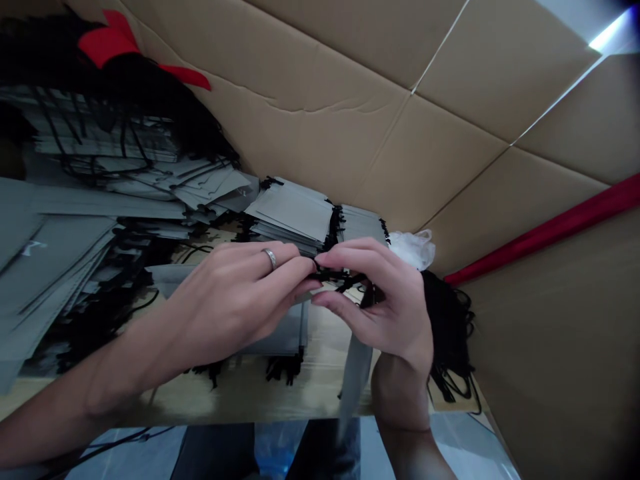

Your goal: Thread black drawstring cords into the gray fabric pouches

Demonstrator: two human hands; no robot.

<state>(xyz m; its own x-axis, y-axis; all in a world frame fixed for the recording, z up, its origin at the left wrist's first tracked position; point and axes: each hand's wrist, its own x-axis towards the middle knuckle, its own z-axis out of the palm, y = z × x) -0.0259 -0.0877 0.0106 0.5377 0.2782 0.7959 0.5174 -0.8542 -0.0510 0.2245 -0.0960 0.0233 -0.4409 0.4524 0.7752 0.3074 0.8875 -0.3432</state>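
Note:
Both hands meet over the middle of the table. My left hand [240,287], with a ring on one finger, is closed, its fingertips pinching one end of a black cord [340,275]. My right hand [385,293] grips the same cord between thumb and fingers, close to the left fingertips. A narrow grey strip [356,367], perhaps a card seen edge-on, hangs below my right hand, its upper end hidden by the hand. Beneath my hands lies a stack of grey cards [280,333] with black cord ends at its edge.
Corded grey card stacks [295,207] stand behind my hands. Larger grey card piles [65,267] and a black cord heap with red strips [110,40] fill the left. A clear plastic bag [413,248] and black cords [447,333] lie right. Cardboard walls [350,113] enclose the table [320,393].

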